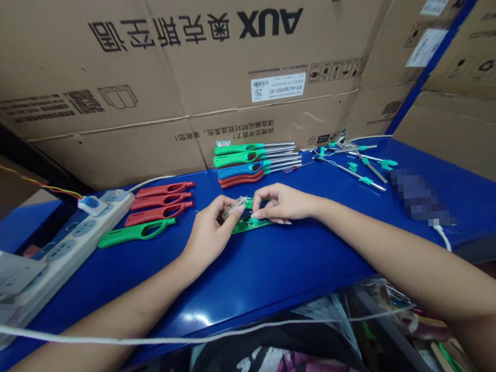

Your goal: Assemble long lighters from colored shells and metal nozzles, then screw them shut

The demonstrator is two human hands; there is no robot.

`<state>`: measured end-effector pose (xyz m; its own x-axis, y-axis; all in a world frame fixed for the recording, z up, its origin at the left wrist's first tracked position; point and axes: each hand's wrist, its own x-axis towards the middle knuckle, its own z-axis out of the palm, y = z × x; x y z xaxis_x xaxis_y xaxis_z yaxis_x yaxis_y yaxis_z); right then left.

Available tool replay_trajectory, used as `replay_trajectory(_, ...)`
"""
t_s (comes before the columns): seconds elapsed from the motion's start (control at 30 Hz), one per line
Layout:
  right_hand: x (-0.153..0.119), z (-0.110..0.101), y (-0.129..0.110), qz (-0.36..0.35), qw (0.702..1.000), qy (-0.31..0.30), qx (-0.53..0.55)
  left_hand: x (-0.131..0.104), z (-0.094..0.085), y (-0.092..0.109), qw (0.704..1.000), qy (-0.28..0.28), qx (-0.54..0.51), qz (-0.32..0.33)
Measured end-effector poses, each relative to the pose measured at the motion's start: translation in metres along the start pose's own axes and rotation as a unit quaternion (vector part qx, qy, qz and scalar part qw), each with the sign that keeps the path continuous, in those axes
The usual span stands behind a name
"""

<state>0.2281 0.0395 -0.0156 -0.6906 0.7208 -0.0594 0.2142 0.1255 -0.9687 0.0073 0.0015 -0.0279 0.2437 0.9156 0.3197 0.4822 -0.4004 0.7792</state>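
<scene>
My left hand [212, 227] is closed on a small clear part [233, 207], which it holds over the blue table. Beside it my right hand [281, 204] has its thumb and index finger pinched together at a green piece; what they grip is too small to name. A green lighter casing [240, 227] lies beneath both hands, with a thin pale wire and a teal bit [255, 221] in it. My fingers hide part of the casing.
Red casings [162, 201] and a green one [136, 233] lie left, near a white power strip [67, 244]. Lighters with metal tubes [239, 158] are stacked behind my hands. Metal rods with teal ends [352, 175] lie right. Cardboard [217, 95] walls the back; a white cable [157, 339] crosses in front.
</scene>
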Motion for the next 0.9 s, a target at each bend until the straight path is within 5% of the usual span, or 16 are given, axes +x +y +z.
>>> replay_trajectory(0.9, 0.0004, -0.0024, -0.0003, 0.004, 0.998, -0.018, 0.060, 0.0007, 0.0019, 0.0017, 0.999, -0.021, -0.040, 0.000)
